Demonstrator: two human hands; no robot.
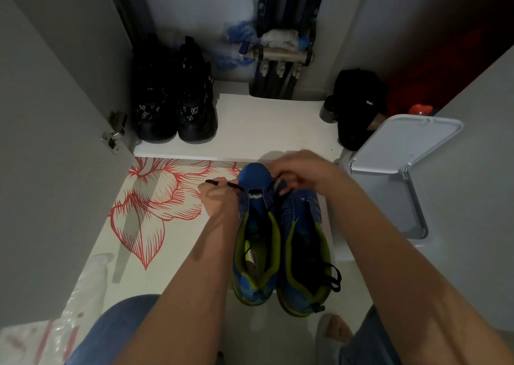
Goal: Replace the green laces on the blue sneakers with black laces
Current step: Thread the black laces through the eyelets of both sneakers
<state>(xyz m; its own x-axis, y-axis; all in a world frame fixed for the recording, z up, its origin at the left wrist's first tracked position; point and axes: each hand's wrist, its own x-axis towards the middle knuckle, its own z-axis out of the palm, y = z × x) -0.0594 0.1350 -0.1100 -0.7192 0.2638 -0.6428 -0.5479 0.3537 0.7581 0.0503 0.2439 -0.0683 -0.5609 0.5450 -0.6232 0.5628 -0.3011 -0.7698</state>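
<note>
Just beyond sneakers (300,225): black shoes (172,100), white bin (403,147), perhaps cap (358,106)

Dim, cramped nook. At left, grey door (55,109) swung open, metal hinge (114,131) on its edge. Straight ahead, white shelf (264,122) with 2 black shoes (172,100) side by side at its left end and black cap (358,106) at its right. Behind, against pale wall (194,3), metal manifold (281,54) with dark pipes, blue and white bags stuffed around. Below, pale floor (155,278) printed with 1 big red flower (150,198). At right, white bin (418,214), lid (403,145) up.
</note>
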